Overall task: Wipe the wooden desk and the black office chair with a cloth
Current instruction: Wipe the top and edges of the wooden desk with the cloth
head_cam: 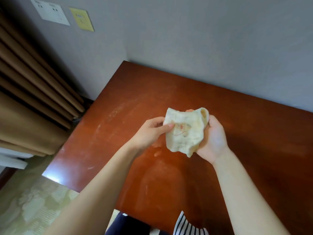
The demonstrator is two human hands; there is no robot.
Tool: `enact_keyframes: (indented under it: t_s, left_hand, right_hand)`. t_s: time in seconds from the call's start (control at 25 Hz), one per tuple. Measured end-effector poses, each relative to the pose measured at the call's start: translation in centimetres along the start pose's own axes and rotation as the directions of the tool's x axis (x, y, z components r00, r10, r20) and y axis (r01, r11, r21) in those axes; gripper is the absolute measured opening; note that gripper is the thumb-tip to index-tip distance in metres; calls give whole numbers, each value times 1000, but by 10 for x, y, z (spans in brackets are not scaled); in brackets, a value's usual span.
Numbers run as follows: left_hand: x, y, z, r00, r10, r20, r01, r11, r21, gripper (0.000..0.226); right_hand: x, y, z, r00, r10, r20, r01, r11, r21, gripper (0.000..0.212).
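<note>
A pale cream cloth [184, 131] with a small red stitched mark is held up above the reddish-brown wooden desk [135, 102]. My left hand [151, 133] pinches the cloth's left edge between thumb and fingers. My right hand [213, 138] cups the cloth's right side from underneath, palm up. The desk top shows dusty pale smears and streaks. The black office chair is not in view.
Brown curtains [33, 92] hang at the left beside the desk. A grey wall [186, 39] backs the desk, with white and yellow wall plates [62, 14] high at the left. Pale patterned carpet [33, 206] lies below the desk's left edge.
</note>
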State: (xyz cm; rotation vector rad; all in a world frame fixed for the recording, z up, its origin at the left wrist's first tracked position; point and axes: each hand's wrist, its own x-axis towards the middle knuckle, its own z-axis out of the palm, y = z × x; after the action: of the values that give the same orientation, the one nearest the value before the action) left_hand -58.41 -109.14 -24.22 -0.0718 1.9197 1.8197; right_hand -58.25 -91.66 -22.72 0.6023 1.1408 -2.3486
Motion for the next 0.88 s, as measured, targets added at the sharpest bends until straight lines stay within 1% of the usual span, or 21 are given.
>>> enact_keyframes:
  t_s: [0.04, 0.08, 0.16, 0.2, 0.24, 0.28, 0.32, 0.36, 0.4, 0.48, 0.56, 0.6, 0.64, 0.68, 0.76, 0.84, 0.88]
  left_hand:
    - [-11, -5, -15, 1000, -11, -14, 12, 999, 34, 24]
    - [-21, -9, -28, 1000, -21, -11, 22, 998, 61, 22]
    - [-38, -12, -55, 999, -40, 30, 36, 994, 102, 19]
    - [-46, -12, -66, 996, -61, 65, 53, 992, 112, 17]
    - [-52, -10, -74, 991, -83, 104, 72, 991, 114, 14]
    - [-58, -8, -82, 984, -100, 149, 83, 990, 117, 10]
    - [-61, -5, -91, 976, -106, 193, 82, 988, 128, 7]
    - [-62, -3, -97, 968, -101, 230, 72, 988, 134, 8]
    - [-63, -1, -102, 962, -92, 257, 60, 990, 131, 12]
    - [-67, 3, -112, 952, -77, 297, 46, 993, 111, 23]
    - [-72, 1, -121, 951, -73, 300, 36, 991, 127, 31]
    - [-74, -1, -125, 954, -70, 293, 26, 988, 151, 32]
    - [-77, -3, -129, 960, -64, 273, 15, 984, 179, 31]
    - [-79, -8, -133, 968, -54, 244, 0, 977, 215, 31]
    - [-82, -20, -140, 989, -34, 146, -15, 947, 322, 31]
    - [-84, -35, -146, 1000, -27, -5, 27, 929, 370, 31]
    - [-85, -42, -149, 996, -25, -87, 54, 934, 353, 30]
  right_hand:
    - [-8, 9, 12, 1000, -17, -21, 15, 995, -94, 49]
    - [-15, 21, 21, 997, -55, -47, 43, 973, -228, 53]
    - [-25, 51, 37, 974, -186, -129, 93, 847, -523, 39]
    - [-29, 62, 41, 954, -250, -166, 104, 793, -600, 33]
    - [-31, 72, 42, 944, -281, -173, 109, 762, -639, 34]
    - [-33, 81, 45, 953, -264, -151, 101, 743, -662, 40]
    - [-34, 89, 51, 969, -222, -109, 99, 753, -651, 49]
    - [-31, 97, 53, 988, -148, -46, 87, 775, -626, 58]
    - [-26, 105, 55, 997, -73, 31, 77, 812, -579, 59]
    - [-18, 122, 62, 988, 21, 153, 44, 912, -408, 49]
    - [-16, 137, 69, 979, 93, 183, -55, 977, -205, 45]
    - [-17, 143, 69, 975, 124, 184, -101, 987, -129, 43]
    - [-17, 148, 67, 975, 146, 170, -130, 986, -101, 41]
    - [-16, 152, 66, 975, 154, 159, -136, 984, -119, 39]
    - [-13, 154, 67, 985, 137, 107, -110, 968, -224, 40]
    - [-8, 147, 69, 997, 56, -48, -67, 955, -289, 40]
    - [-5, 142, 71, 992, -21, -125, -21, 945, -326, 34]
